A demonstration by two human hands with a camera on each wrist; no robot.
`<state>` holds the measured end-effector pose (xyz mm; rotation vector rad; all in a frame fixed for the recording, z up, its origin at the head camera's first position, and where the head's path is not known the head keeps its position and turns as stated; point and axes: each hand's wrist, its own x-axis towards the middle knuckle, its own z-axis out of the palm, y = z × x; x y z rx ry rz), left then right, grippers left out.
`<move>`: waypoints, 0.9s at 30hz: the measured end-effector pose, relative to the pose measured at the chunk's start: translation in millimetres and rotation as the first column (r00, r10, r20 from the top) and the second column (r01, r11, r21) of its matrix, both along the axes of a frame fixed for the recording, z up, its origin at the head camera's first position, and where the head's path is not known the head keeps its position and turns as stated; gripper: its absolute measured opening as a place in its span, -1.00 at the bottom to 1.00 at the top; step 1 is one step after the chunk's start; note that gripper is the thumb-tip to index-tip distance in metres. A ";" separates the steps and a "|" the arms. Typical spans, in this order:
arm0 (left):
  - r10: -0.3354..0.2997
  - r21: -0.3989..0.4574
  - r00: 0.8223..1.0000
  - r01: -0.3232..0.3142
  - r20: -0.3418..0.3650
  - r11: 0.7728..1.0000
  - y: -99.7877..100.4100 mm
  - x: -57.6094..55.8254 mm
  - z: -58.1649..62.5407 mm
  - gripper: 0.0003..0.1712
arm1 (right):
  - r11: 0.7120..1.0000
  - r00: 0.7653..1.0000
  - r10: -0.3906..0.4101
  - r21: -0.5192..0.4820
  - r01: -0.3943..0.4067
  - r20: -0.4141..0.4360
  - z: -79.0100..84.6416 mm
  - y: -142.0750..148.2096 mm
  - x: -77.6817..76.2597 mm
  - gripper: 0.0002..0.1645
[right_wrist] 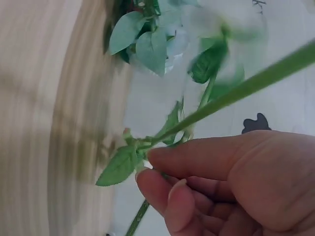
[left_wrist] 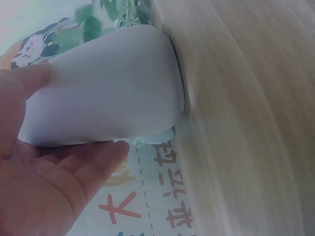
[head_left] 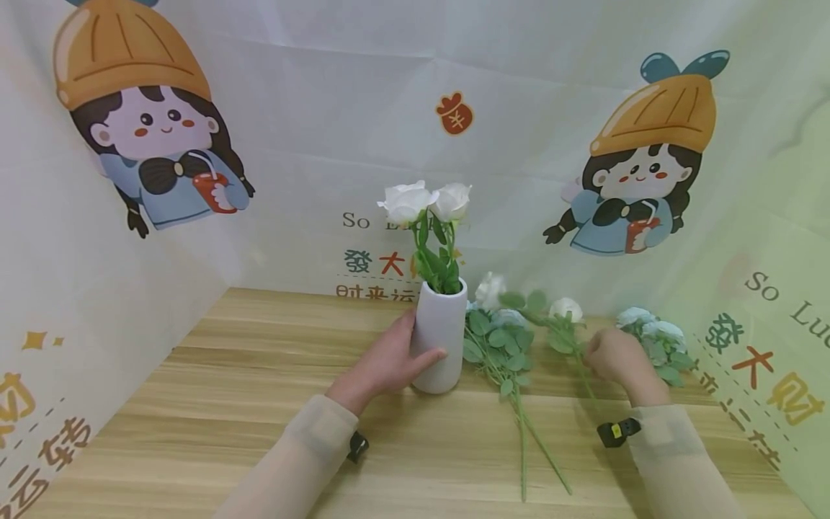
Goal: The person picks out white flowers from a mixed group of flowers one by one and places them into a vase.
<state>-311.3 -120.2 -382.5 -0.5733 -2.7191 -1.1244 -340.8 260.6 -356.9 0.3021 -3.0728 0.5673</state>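
Note:
A white cylindrical vase [head_left: 439, 342] stands upright on the wooden table, two white artificial roses [head_left: 407, 204] rising from its mouth. My left hand [head_left: 387, 358] holds the vase from its left side; in the left wrist view the thumb lies on one side of the vase [left_wrist: 108, 83] and the fingers on the other. To the right, my right hand [head_left: 614, 358] pinches a green flower stem [right_wrist: 236, 94] between thumb and fingertips, beside small leaves [right_wrist: 118, 166]. A white rose [head_left: 565, 310] shows just beyond that hand in the head view.
Between vase and right hand lie pale blue flowers [head_left: 508, 318] with leafy stems [head_left: 521, 425] reaching toward the table's front. Another white rose [head_left: 491, 290] is behind them. More pale blue flowers [head_left: 661, 337] lie at the right. A printed cloth [head_left: 311, 144] hangs behind the table [head_left: 214, 404].

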 end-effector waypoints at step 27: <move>-0.005 0.015 1.000 0.006 -0.005 1.000 0.1 -0.9 -1.6 -0.05 | 0.986 0.987 0.149 0.087 -0.143 -0.063 -4.8 -8.2 -6.5 -0.09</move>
